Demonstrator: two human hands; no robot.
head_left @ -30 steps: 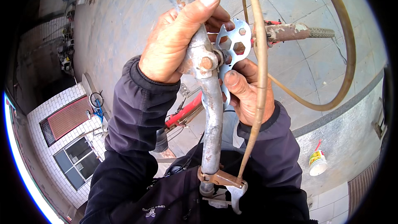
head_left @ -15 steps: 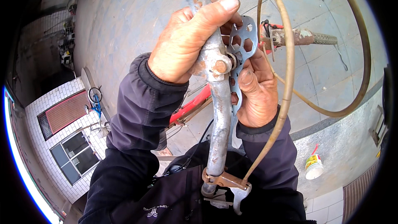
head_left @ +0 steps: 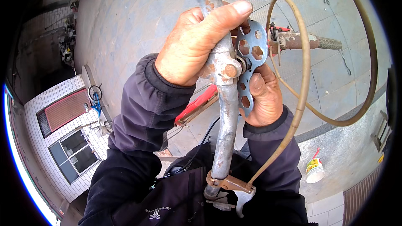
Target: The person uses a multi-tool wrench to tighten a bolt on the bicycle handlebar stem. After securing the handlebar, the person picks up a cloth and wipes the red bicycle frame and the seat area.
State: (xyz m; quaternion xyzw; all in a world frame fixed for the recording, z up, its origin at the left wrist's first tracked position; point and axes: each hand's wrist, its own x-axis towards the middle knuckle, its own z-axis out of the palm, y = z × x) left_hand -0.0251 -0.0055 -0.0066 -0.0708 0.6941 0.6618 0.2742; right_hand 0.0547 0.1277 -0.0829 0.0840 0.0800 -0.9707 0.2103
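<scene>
A worn, rust-spotted metal handlebar point(head_left: 226, 129) runs from the top of the view down to my lap. My left hand point(head_left: 188, 46) is wrapped around it just above the clamp, thumb lying across the top. At the clamp is a rusty bolt head point(head_left: 230, 70); from its right side a threaded bolt and nut point(head_left: 243, 63) stick out. Alongside these, my right hand point(head_left: 266, 100) grips the lower end of a flat steel multi-hole spanner point(head_left: 256, 37) with hexagonal openings. Whether an opening sits over the nut, I cannot tell. Some left fingers are hidden behind the bar and spanner.
A stiff brake cable point(head_left: 305, 58) loops on the right from the brake lever point(head_left: 243, 201) near my lap. Below lie a red frame tube point(head_left: 197, 105) and the front tyre point(head_left: 328, 43). A white bucket point(head_left: 315, 175) stands at right, a blue bicycle point(head_left: 96, 100) far left.
The handlebar, with both hands and the spanner, has shifted slightly right and down. The spanner's holes face the view a little more. Both grips stay the same.
</scene>
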